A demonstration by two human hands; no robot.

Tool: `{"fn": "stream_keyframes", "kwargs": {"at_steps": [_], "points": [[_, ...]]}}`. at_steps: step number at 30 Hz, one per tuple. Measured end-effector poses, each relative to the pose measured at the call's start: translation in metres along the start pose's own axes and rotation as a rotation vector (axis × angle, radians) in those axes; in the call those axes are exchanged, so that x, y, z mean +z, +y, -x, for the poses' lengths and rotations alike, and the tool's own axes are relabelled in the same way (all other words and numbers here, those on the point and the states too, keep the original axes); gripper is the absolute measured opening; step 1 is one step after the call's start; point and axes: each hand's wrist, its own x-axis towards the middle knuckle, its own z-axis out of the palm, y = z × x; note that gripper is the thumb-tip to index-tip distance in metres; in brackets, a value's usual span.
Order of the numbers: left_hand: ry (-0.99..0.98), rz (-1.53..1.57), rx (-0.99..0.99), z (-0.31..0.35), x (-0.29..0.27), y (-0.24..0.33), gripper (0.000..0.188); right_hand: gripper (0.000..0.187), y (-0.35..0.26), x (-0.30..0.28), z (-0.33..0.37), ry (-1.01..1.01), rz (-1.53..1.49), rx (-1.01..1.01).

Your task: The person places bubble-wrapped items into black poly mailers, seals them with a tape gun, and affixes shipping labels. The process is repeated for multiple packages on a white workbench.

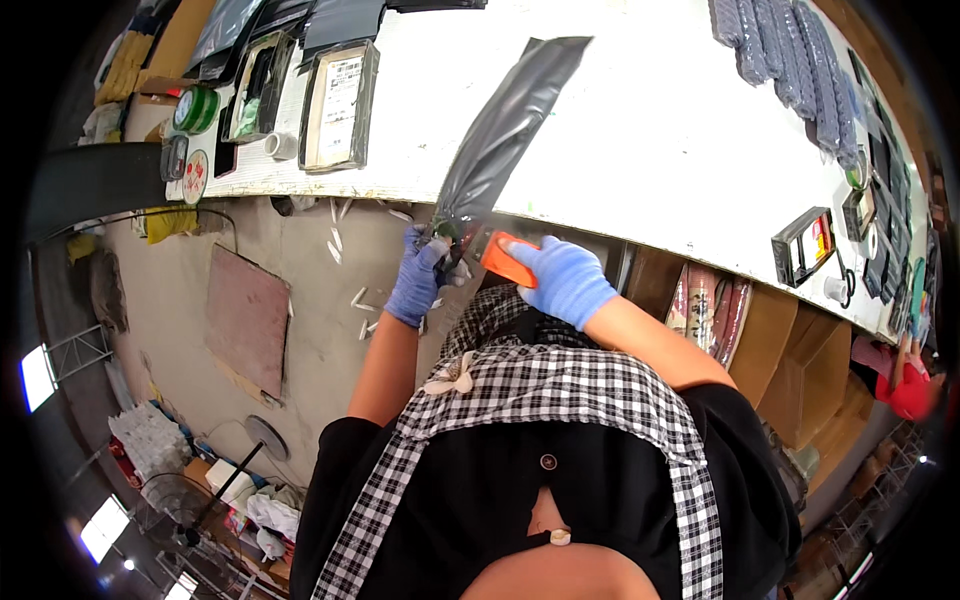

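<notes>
A long, wrinkled black plastic bag (515, 120) slants over the white table's front edge. My left hand (415, 280), in a blue-grey glove, is closed on its near end, just off the edge. Something clear and shiny shows beside these fingers, too small to make out. My right hand (570, 280), gloved alike, grips a flat orange hand-held tool (508, 260), whose exact kind is unclear. The tool is close to the right of the bag's held end. My right fingers are partly hidden behind it.
The white table (640, 130) spans the front. Open black-edged boxes (340, 105), green tape rolls (195, 108) and a white roll (281, 146) stand at left. Bubble-wrapped packages (790, 60) and another box (803, 246) lie right. White scraps (335, 240) litter the floor; cardboard boxes (815, 370) stand below.
</notes>
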Motion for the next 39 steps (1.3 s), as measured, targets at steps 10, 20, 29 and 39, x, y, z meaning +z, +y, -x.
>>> {"fn": "stream_keyframes", "kwargs": {"at_steps": [10, 20, 29, 39], "points": [[-0.140, 0.295, -0.238, 0.006, -0.006, 0.044, 0.054, 0.037, 0.031, 0.008, -0.017, -0.165, -0.147, 0.050], [0.112, -1.554, 0.397, -0.004, 0.071, 0.038, 0.086, 0.060, 0.178, -0.058, 0.071, 0.356, -1.549, 0.316], [-0.127, -0.788, -0.072, -0.018, 0.059, 0.065, 0.095, 0.056, 0.175, -0.074, 0.031, 1.089, -0.087, 0.471], [-0.250, -0.610, 0.338, -0.039, 0.105, 0.059, 0.070, 0.082, 0.051, -0.027, -0.030, 0.126, -0.894, -0.162]]}}
